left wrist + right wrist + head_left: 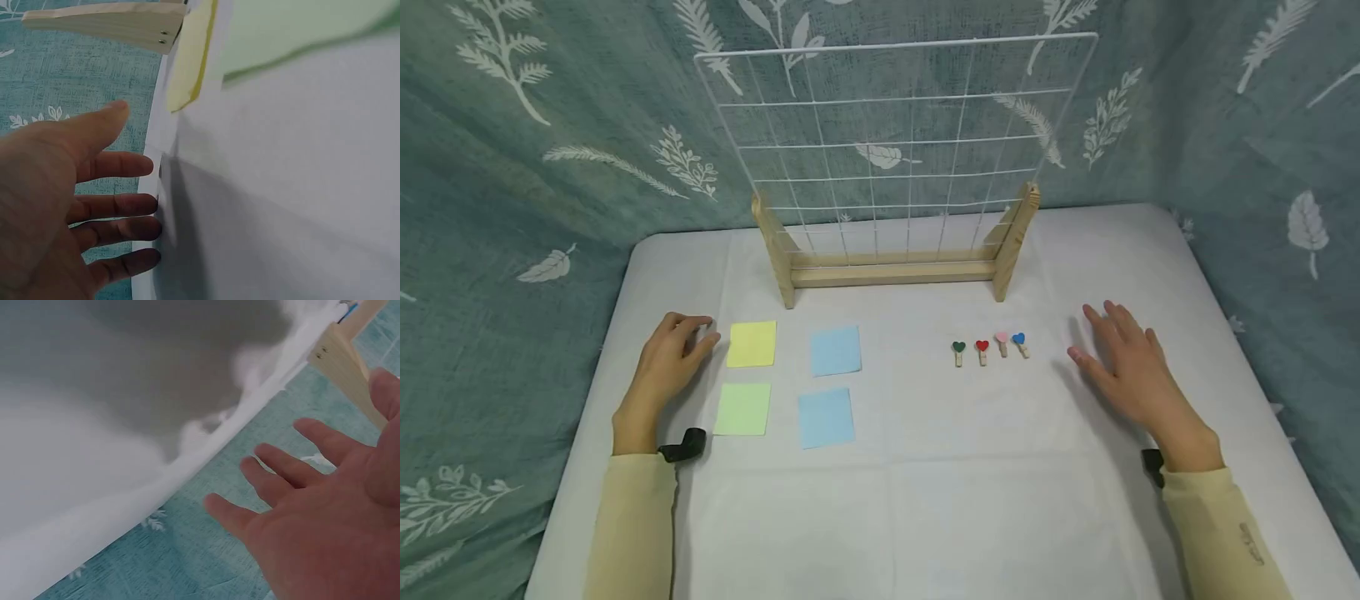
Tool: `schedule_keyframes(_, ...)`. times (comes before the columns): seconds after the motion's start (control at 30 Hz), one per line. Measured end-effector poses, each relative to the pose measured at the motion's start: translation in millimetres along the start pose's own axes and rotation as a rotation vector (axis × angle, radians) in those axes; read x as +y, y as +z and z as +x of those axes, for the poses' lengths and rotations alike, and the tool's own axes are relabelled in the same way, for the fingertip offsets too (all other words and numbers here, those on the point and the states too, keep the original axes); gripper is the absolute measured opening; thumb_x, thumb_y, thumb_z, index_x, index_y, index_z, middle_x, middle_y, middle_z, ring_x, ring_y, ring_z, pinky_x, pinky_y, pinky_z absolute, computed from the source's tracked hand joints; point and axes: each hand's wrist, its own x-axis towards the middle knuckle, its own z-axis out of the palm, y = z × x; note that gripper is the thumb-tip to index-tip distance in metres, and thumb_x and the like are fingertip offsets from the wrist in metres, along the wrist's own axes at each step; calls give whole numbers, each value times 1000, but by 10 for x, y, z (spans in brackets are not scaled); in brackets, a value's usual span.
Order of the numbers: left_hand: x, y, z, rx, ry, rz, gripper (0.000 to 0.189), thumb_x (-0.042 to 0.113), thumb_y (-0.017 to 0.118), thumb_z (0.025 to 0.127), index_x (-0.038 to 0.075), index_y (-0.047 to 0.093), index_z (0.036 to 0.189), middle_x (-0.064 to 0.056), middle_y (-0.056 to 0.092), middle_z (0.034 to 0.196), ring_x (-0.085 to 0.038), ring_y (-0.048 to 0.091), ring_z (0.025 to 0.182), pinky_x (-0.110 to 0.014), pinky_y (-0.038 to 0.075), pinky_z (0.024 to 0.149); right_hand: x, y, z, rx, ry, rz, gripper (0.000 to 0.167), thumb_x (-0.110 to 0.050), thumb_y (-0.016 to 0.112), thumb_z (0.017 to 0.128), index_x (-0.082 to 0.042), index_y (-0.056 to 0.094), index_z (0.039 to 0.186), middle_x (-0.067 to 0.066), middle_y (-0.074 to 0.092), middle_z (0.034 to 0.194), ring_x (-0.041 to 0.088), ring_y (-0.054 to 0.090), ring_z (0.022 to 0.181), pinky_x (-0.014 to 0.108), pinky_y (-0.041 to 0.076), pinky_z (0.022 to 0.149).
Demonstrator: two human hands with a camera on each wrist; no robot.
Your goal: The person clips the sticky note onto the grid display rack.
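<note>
Grip: nothing held, fingers relaxed; left hand (664, 364) front-left of grid stand (895, 274), right hand (1129, 367) front-right; yellow note (751, 344), green note (742, 409), two blue notes (836, 351) before stand's left end; four heart clips (982, 348) before its right end.

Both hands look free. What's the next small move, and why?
I'd probably slide the left hand slightly right to pinch the yellow paper square: it seems the nearest sheet to those fingertips, the hand holds nothing, and no other thing lies between them.
</note>
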Motion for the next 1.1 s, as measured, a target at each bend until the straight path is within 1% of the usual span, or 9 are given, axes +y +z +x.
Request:
schedule_keyframes(0.1, 30, 33, 56, 19, 3, 0, 44, 31, 69, 104, 1, 66, 135, -19, 58, 119, -29, 52, 95, -45, 42, 81, -31, -23, 100, 10, -48, 9, 69, -37, 65, 105, 0, 40, 158, 38, 32, 161, 57, 28, 150, 81, 19, 115)
schedule_keyframes(0.17, 53, 53, 95, 16, 15, -5, 43, 30, 71, 103, 0, 67, 134, -19, 58, 118, -29, 51, 94, -43, 41, 80, -81, -11, 147, 15, -67, 14, 66, -33, 68, 103, 2, 45, 155, 38, 37, 158, 59, 34, 146, 79, 26, 112)
schedule_keyframes(0.3, 95, 102, 138, -11, 10, -13, 44, 29, 76, 99, 1, 68, 132, -18, 57, 117, -29, 51, 94, -42, 41, 79, -231, -10, 275, -38, -83, 34, 64, -27, 72, 101, 1, 48, 153, 35, 42, 157, 57, 41, 142, 74, 34, 110)
schedule_keyframes(0.37, 107, 121, 138, -24, -7, -11, 45, 29, 78, 97, 2, 68, 131, -17, 56, 117, -29, 50, 94, -42, 41, 79, -312, -5, 332, -75, -93, 42, 62, -23, 72, 101, 1, 48, 153, 33, 47, 154, 55, 44, 140, 72, 36, 111)
schedule_keyframes(0.43, 108, 134, 138, -33, -10, -8, 45, 29, 81, 95, 2, 68, 130, -16, 56, 116, -28, 50, 95, -42, 41, 80, -373, 7, 377, -92, -110, 50, 61, -20, 72, 101, 0, 49, 153, 32, 51, 149, 53, 48, 138, 70, 38, 110)
schedule_keyframes(0.57, 118, 163, 154, -31, 5, -17, 46, 25, 85, 91, 2, 69, 126, -16, 56, 115, -28, 49, 95, -43, 41, 82, -440, 26, 447, -120, -129, 71, 56, -17, 71, 101, 2, 51, 151, 31, 57, 144, 52, 52, 134, 67, 40, 110)
schedule_keyframes(0.8, 120, 181, 181, -18, 7, -54, 43, 18, 88, 88, 1, 68, 122, -16, 57, 111, -29, 51, 93, -44, 43, 81, -541, 62, 587, -199, -100, 80, 53, -16, 69, 103, 4, 52, 149, 32, 56, 144, 51, 52, 136, 66, 40, 112)
schedule_keyframes(0.97, 118, 207, 198, 8, 40, -85, 37, 9, 87, 86, 0, 65, 114, -16, 59, 102, -29, 56, 87, -40, 44, 76, -591, 112, 658, -183, -124, 49, 47, -10, 72, 100, 7, 59, 142, 32, 63, 135, 49, 59, 128, 63, 45, 108)
schedule_keyframes(1.1, 129, 224, 218, 43, 54, -86, 25, 4, 84, 89, 1, 65, 105, -14, 62, 94, -27, 57, 81, -37, 45, 73, -594, 137, 697, -150, -144, 20, 41, -8, 77, 95, 9, 65, 131, 29, 68, 125, 45, 65, 117, 61, 50, 101)
